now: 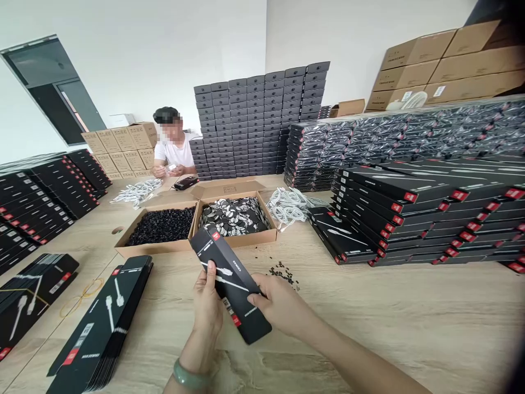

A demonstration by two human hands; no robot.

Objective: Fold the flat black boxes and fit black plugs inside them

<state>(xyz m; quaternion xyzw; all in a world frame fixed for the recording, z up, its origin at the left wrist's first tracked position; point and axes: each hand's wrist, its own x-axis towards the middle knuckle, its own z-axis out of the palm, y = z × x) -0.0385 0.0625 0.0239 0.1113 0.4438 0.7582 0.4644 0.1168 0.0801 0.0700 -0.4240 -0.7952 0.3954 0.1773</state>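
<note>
My left hand (207, 306) and my right hand (279, 303) both hold a flat black printed product box (229, 284) tilted up in front of me. It shows a white cable picture and a red label. Left fingers wrap its near edge, and the right fingers pinch its lower side. Below my left hand lies a stack of the same black boxes (100, 328). Another fanned stack (33, 298) sits further left. A small scatter of black bits (283, 272) lies on the wood just beyond my right hand. A green bangle (191, 375) circles my left wrist.
Ahead stands a low cardboard tray (162, 227) of black pieces beside another (233, 216) of black-and-white packets. White cables (291, 207) lie nearby. A seated co-worker (174, 145) handles something small. Stacked black boxes (410, 213) fill the right, with cartons (447, 65) behind.
</note>
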